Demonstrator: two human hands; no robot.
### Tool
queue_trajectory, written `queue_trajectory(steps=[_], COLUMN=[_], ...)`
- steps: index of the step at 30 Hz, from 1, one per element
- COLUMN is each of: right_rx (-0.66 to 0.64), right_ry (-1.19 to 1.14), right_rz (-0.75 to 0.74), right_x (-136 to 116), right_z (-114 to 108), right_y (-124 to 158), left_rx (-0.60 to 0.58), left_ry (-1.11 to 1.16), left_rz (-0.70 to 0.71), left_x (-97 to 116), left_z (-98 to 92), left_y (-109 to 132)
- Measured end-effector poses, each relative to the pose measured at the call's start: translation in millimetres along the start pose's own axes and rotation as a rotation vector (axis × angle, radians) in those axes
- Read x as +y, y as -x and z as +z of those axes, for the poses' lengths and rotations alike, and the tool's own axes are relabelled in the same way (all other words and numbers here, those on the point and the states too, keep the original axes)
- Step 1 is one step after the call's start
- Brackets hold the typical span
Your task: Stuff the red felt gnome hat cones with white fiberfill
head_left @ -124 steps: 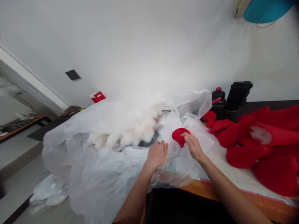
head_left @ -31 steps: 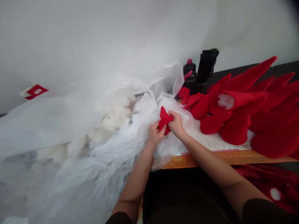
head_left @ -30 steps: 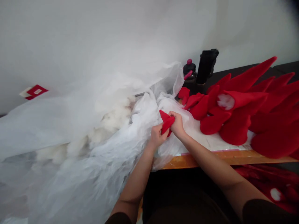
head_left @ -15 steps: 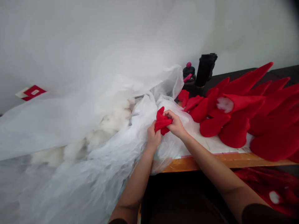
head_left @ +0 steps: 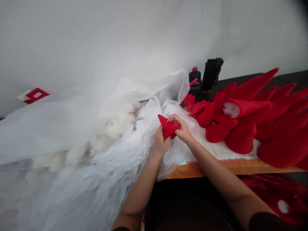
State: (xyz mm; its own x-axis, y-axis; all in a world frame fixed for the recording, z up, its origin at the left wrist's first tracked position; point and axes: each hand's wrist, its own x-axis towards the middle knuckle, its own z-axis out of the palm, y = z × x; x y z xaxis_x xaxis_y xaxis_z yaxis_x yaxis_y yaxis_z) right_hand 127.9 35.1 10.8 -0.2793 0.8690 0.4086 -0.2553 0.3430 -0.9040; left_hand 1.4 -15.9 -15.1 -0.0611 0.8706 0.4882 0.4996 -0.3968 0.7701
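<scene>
Between my two hands is a limp, folded red fabric piece (head_left: 169, 128), its pointed tip sticking up to the left. My left hand (head_left: 161, 141) grips it from the left and below. On the other side my right hand (head_left: 181, 128) pinches the cloth, fingers curled over its edge. Both hands are above thin white plastic sheeting (head_left: 146, 123). White fluffy stuffing (head_left: 120, 120) shows in the opening of the plastic on the left. To the right, a stuffed red cone-like piece (head_left: 247, 109) has white stuffing showing at its open end.
Several plump red shapes (head_left: 240, 138) crowd the table's right side. A black tumbler (head_left: 211, 74) and a dark jar with pink parts (head_left: 194, 78) stand behind. The table's orange front edge (head_left: 216, 168) runs below my right forearm. Red items (head_left: 271, 189) lie beneath.
The red fabric has turned and been refolded in my hands; its point now leans left. My left hand has shifted slightly right, closer to my right hand.
</scene>
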Motion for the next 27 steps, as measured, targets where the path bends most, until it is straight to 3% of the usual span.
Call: queue_trajectory(steps=[3, 6, 14, 17, 20, 24, 27], right_rx=[0.063, 0.133, 0.301, 0.24, 0.16, 0.134, 0.046], right_ry=[-0.026, -0.026, -0.027, 0.04, 0.025, -0.054, -0.114], right_rz=[0.004, 0.04, 0.169, 0.152, 0.083, 0.103, 0.17], right_x=[3, 6, 7, 10, 12, 10, 7], right_z=[3, 6, 2, 0, 0, 6, 16], right_y=[0, 1, -3, -1, 1, 3, 5], left_rx=[0.038, 0.045, -0.186, -0.19, -0.089, 0.254, 0.177], left_ry=[-0.021, -0.041, -0.077, -0.037, 0.182, 0.524, 0.712], left_rz=[-0.035, 0.05, 0.334, 0.33, 0.203, -0.232, -0.448], left_x=[3, 1, -5, -1, 4, 0, -5], left_z=[-1.7, -0.9, 3.2, 1.1, -0.1, 2.8, 6.5], left_y=[2, 4, 1, 1, 2, -4, -10])
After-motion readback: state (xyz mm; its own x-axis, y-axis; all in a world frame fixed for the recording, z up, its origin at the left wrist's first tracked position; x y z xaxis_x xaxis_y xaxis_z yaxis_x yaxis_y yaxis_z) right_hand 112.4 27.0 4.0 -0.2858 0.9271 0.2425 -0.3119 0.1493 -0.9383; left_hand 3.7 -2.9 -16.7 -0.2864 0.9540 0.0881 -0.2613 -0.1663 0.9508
